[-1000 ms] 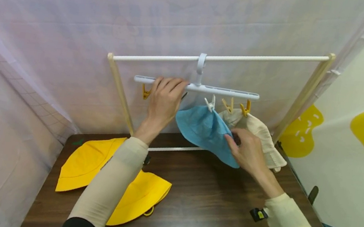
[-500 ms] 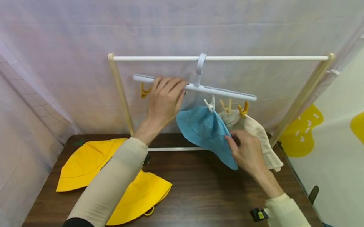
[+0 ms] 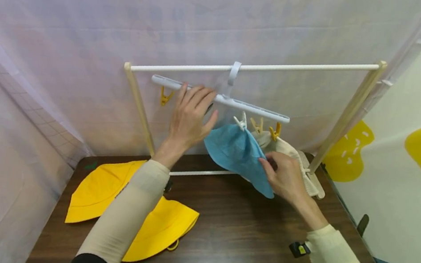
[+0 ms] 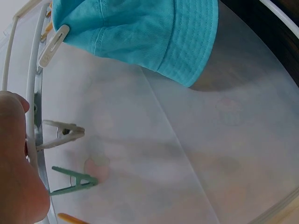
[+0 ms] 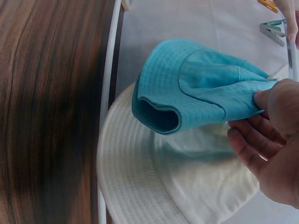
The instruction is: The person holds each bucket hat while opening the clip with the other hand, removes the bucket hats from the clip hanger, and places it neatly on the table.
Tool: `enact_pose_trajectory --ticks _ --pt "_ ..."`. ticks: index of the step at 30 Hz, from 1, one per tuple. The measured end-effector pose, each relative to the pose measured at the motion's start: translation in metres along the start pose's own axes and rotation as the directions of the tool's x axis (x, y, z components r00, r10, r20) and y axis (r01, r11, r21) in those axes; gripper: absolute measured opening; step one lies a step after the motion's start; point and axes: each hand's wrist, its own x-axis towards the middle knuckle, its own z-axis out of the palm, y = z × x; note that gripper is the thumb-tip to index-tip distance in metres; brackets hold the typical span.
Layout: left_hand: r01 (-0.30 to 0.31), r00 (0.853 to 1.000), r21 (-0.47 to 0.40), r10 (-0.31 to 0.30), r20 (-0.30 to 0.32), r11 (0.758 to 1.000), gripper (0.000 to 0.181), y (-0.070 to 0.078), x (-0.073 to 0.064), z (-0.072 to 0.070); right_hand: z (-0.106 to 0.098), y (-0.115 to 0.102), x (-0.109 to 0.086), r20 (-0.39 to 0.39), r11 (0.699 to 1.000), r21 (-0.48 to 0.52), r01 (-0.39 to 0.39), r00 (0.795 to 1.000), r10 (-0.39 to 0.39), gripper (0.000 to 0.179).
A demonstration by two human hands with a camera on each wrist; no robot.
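Note:
A pale hanger bar (image 3: 254, 108) with clothespins hangs by its hook from the rack's rail, tilted with its left end higher. My left hand (image 3: 190, 117) lies over the bar left of the hook, fingers across it and thumb spread apart below. My right hand (image 3: 287, 173) pinches the side of a blue bucket hat (image 3: 230, 145), thumb and fingertips on the folded cloth (image 5: 243, 100). A white clothespin (image 3: 241, 121) holds the hat's top to the hanger. Behind it, a cream bucket hat (image 5: 135, 172) hangs from yellowish clothespins (image 3: 274, 131), partly hidden by my right hand.
Two yellow hats (image 3: 99, 190) lie on the brown table (image 3: 234, 251), partly under my left forearm. The rack has a white top rail (image 3: 308, 68) and wooden posts (image 3: 350, 117). More clothespins, including a green one (image 4: 74, 181), hang on the hanger's left half.
The hanger has tilted, its left end rising and its right end dropping with the cream hat. My left thumb has spread away from the bar. My right hand has hardly moved.

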Motion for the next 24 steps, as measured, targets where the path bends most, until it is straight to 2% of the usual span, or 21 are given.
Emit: enact_pose_trajectory --ticks 3,6,10,15,19,24 --pt "-0.013 1.0 -0.001 0.013 -0.005 1.0 0.043 0.0 0.0 0.0 -0.007 -0.014 0.005 0.015 1.0 -0.027 0.004 1.0 -0.003 0.006" --pt "-0.025 1.0 0.008 0.025 -0.01 1.0 0.044 0.0 0.001 0.001 -0.009 -0.021 0.006 0.04 0.999 -0.049 -0.024 0.999 0.026 0.005" --pt "-0.045 0.999 0.015 0.045 -0.001 0.999 0.045 0.0 0.001 0.001 -0.01 -0.022 0.005 0.07 0.997 -0.056 -0.054 0.996 0.058 0.006" --pt "-0.072 0.997 0.01 0.072 -0.002 0.997 0.046 0.001 0.0 0.003 -0.01 -0.02 0.005 0.078 0.997 -0.06 -0.055 0.995 0.06 0.006" --pt "-0.126 0.992 -0.003 0.126 0.001 0.992 0.045 0.003 -0.002 0.003 -0.009 -0.02 0.005 0.078 0.997 -0.062 -0.053 0.995 0.058 0.006" --pt "-0.221 0.975 -0.037 0.221 -0.012 0.975 0.04 0.008 -0.003 0.004 -0.009 -0.019 0.002 0.068 0.997 -0.059 -0.039 0.997 0.043 0.007"
